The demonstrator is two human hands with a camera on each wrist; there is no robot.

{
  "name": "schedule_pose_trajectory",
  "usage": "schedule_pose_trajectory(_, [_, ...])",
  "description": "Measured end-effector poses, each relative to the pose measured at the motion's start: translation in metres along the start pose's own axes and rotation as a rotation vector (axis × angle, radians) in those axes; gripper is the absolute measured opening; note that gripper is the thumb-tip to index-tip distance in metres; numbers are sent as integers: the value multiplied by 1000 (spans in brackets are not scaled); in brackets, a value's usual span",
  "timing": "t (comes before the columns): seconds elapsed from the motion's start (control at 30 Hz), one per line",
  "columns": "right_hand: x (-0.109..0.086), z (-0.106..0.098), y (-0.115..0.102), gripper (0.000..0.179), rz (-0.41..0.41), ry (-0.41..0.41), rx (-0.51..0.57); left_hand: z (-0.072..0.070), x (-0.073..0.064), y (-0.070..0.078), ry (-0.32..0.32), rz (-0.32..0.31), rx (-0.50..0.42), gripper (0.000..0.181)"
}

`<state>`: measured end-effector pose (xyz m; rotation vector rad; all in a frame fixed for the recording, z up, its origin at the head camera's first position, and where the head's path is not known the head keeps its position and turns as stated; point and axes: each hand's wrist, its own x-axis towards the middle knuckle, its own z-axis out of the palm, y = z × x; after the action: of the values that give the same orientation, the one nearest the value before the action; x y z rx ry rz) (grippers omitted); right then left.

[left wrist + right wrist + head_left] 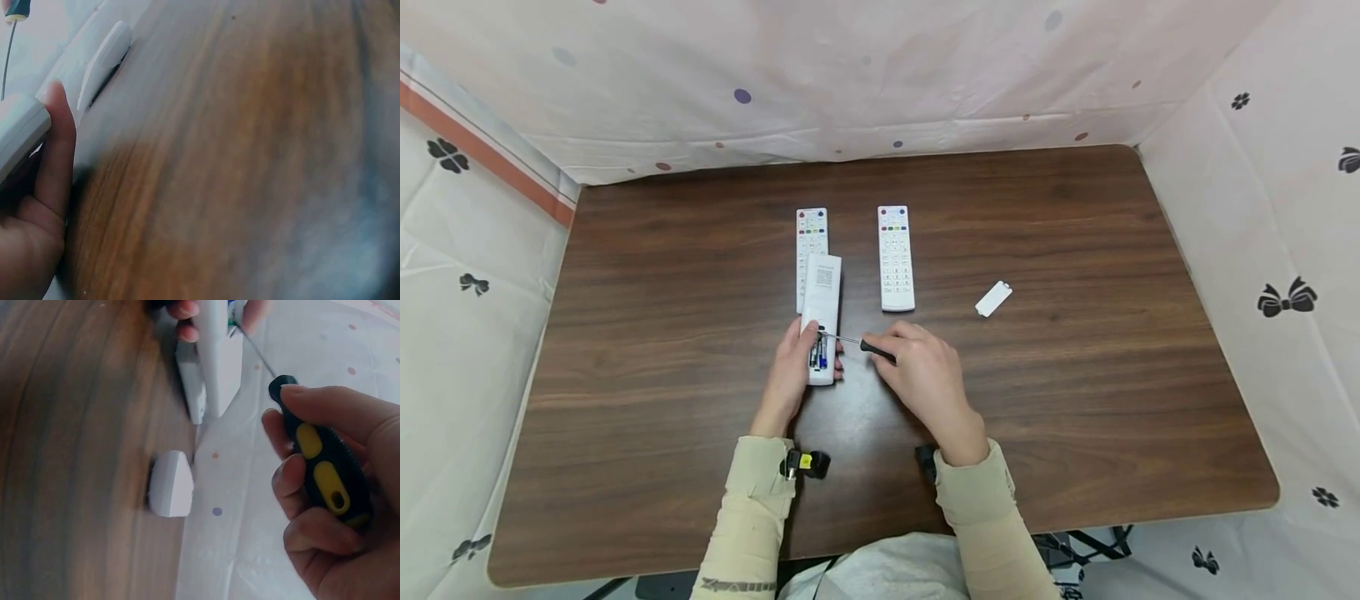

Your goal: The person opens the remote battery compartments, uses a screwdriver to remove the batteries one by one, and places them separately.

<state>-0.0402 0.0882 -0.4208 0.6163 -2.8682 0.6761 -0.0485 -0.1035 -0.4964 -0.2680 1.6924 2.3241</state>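
Observation:
A white remote control (824, 287), turned back side up, is gripped by my left hand (787, 367) with the thumb along its edge. Its battery compartment stands uncovered, with batteries (818, 353) inside. My right hand (927, 371) holds a screwdriver (325, 462) with a black and yellow handle. In the head view the screwdriver's thin shaft points left, and its tip is at the top end of the battery compartment. Whether the tip touches a battery I cannot tell. The left wrist view shows the remote's edge and the shaft at far left.
Two more white remotes lie face up: one (810, 225) partly under the held remote in the head view, another (896, 258) right of it. A small white battery cover (993, 298) lies farther right on the brown wooden table (1097, 375). Patterned sheets surround the table.

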Motion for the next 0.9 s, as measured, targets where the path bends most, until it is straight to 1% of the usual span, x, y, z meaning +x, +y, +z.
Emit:
schedule_pose_trajectory(0.07, [0,-2,-2,27,13,-17,-3,0,1,1,6,-9,18,39])
schedule_pose_trajectory(0.23, [0,-9,-1,27,33,-92,36,-1,0,2,-9,-36,53,39])
schedule_pose_trajectory(0.5, [-1,-11,15,27,49,-191,200,-2,-2,3,-81,-56,16,38])
schedule_pose_trajectory(0.57, [-1,-10,19,28,56,-206,227,-3,-2,4,-102,-58,11,40])
schedule_pose_trajectory(0.7, [1,-8,23,28,63,-233,269,-4,-2,5,-123,-62,5,40])
schedule_pose_trajectory(0.77, [1,-7,25,28,67,-241,291,-3,-3,7,-130,-59,10,39])
schedule_pose_trajectory(0.9, [1,-6,28,27,66,-234,334,-3,-4,7,-130,-45,-1,38])
